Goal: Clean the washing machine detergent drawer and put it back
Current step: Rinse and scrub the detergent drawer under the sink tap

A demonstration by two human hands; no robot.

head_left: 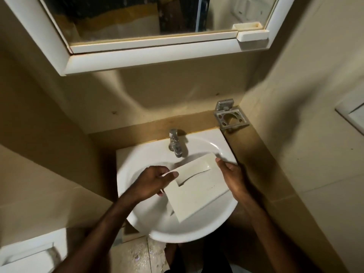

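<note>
Hanging on the wall above is a white-framed mirror cabinet (149, 34); below it the white sink (137, 219) fills the corner, with a metal holder (230, 117) on the ledge to its right. The detergent drawer (199, 184) is held tilted over the basin, front panel up, just below the faucet (175, 143). The left hand (151, 182) pinches its left edge with the thumb on top, perhaps with a thin white stick alongside; the right hand (231, 175) grips the right edge. No water appears to run, so this looks like the rinsing step about to start; next, one hand must free itself to open the tap.
</note>
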